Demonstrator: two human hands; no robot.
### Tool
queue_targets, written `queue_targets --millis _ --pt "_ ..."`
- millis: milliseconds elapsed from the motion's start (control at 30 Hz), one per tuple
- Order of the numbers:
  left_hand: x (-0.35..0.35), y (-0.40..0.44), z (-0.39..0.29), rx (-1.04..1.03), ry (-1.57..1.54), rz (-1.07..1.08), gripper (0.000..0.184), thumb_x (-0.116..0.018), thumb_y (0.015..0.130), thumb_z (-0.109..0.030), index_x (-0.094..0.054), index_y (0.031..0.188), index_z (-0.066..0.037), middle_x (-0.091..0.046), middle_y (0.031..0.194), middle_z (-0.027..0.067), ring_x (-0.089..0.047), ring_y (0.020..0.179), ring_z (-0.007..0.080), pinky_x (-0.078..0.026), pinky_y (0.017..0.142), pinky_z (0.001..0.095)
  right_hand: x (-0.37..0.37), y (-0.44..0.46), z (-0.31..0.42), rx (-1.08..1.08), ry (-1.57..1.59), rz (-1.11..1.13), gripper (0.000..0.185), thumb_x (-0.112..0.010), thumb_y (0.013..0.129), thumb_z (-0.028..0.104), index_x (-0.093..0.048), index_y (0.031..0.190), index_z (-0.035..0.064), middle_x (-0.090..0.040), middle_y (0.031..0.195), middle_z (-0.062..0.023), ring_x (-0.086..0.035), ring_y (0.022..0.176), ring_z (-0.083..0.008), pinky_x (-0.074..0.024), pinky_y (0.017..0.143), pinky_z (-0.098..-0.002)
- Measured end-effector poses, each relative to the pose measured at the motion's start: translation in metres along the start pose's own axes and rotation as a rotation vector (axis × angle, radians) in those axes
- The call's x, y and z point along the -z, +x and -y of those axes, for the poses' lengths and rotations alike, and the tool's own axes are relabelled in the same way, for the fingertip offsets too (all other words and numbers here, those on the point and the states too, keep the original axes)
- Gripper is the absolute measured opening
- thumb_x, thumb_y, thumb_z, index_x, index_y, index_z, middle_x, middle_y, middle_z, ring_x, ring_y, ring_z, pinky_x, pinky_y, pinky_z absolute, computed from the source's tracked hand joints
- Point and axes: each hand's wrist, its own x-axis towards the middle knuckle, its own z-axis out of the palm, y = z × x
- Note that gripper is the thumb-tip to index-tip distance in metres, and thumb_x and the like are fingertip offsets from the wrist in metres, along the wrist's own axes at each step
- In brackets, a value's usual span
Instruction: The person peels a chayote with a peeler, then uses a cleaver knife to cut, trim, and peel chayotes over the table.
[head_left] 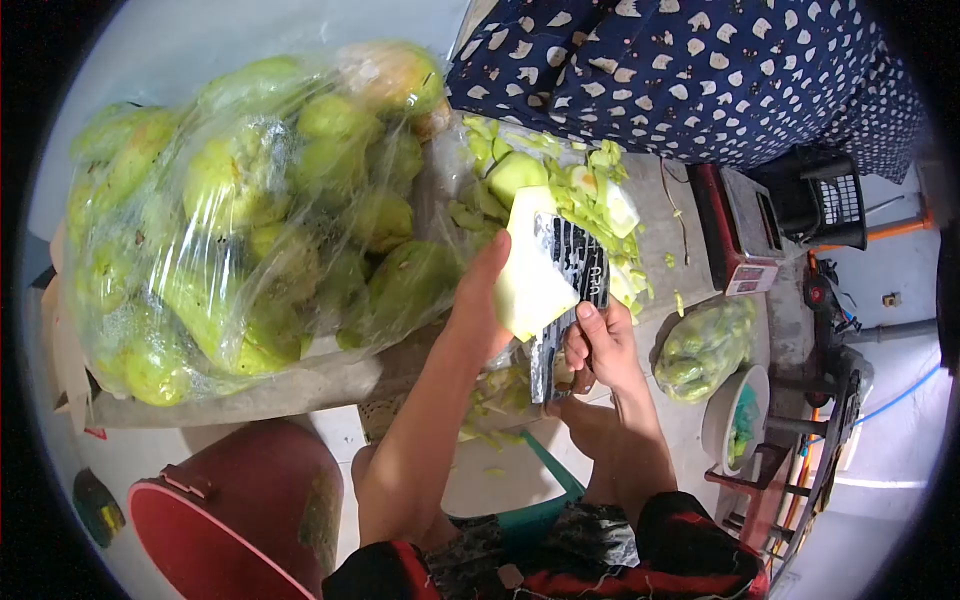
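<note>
the left hand [482, 290] grips a pale, skinless fruit [535, 290] near peelings [607, 205] on the bench [690, 265]; the right hand's [608, 345] fingers close round a knife [597, 268]. blade work seems underway, calling for steady fingers.

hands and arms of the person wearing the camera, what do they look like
The left hand and right hand are bare, with no gloves, watch or bracelet showing. The left forearm and right forearm are uncovered too. Above them, the left sleeve and right sleeve are black with red areas; the right one also shows thin, pale wavy lines.
</note>
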Motion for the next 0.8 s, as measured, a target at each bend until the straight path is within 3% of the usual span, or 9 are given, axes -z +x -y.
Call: queue_targets --millis 167,333,633,700,767,800 --pt "-0.003 0.002 0.009 0.074 -0.104 0.001 0.056 -0.044 0.097 -0.049 -0.046 0.132 -0.005 -0.060 0.117 0.0126 -0.059 0.107 0.0263 -0.048 0.093 0.0429 0.013 -0.007 0.024 -0.094 0.004 0.065 0.017 -0.055 0.098 0.019 -0.048 0.098 0.0034 -0.045 0.052 -0.0021 -0.046 0.041 -0.0116 -0.0403 0.040 -0.0275" --pt "-0.013 -0.001 0.014 0.030 -0.207 0.182 0.060 -0.040 0.097 -0.053 -0.045 0.133 -0.005 -0.059 0.120 0.0127 -0.059 0.108 0.0262 -0.047 0.094 0.0424 0.022 -0.013 0.053 -0.097 -0.091 0.126 0.018 -0.057 0.097 0.019 -0.049 0.099 0.0031 -0.045 0.052 -0.0013 -0.045 0.040 -0.0113 -0.0397 0.038 -0.0272" --pt "-0.016 -0.011 -0.008 0.132 -0.189 0.321 0.061 -0.044 0.095 -0.054 -0.048 0.131 -0.005 -0.060 0.117 0.0127 -0.060 0.108 0.0258 -0.049 0.093 0.0418 0.039 -0.033 0.090 -0.207 -0.245 0.115 0.014 -0.058 0.095 0.011 -0.049 0.091 0.0013 -0.047 0.051 -0.0027 -0.044 0.039 -0.0114 -0.0384 0.036 -0.0273" --pt "-0.010 -0.011 -0.011 0.132 -0.181 0.226 0.062 -0.044 0.095 -0.055 -0.049 0.130 -0.005 -0.061 0.116 0.0135 -0.061 0.106 0.0262 -0.051 0.089 0.0425 0.044 -0.044 0.092 -0.081 -0.162 -0.053 0.012 -0.058 0.094 0.009 -0.049 0.092 0.0011 -0.047 0.051 -0.0031 -0.047 0.040 -0.0119 -0.0393 0.037 -0.0269" --pt "-0.008 -0.008 -0.013 -0.071 -0.195 0.235 0.062 -0.039 0.097 -0.055 -0.048 0.132 -0.006 -0.059 0.121 0.0136 -0.058 0.112 0.0249 -0.048 0.094 0.0403 0.035 -0.052 0.090 0.106 -0.277 -0.253 0.009 -0.056 0.095 0.008 -0.050 0.093 0.0011 -0.048 0.051 -0.0031 -0.048 0.040 -0.0126 -0.0410 0.038 -0.0272" --pt "-0.009 -0.003 -0.009 -0.120 -0.188 0.080 0.069 -0.035 0.093 -0.063 -0.048 0.131 -0.007 -0.061 0.117 0.0146 -0.062 0.105 0.0292 -0.053 0.083 0.0450 0.024 -0.057 0.087 0.171 -0.544 -0.309 0.017 -0.052 0.098 0.014 -0.045 0.086 0.0036 -0.051 0.052 -0.0047 -0.050 0.042 -0.0134 -0.0414 0.038 -0.0281"
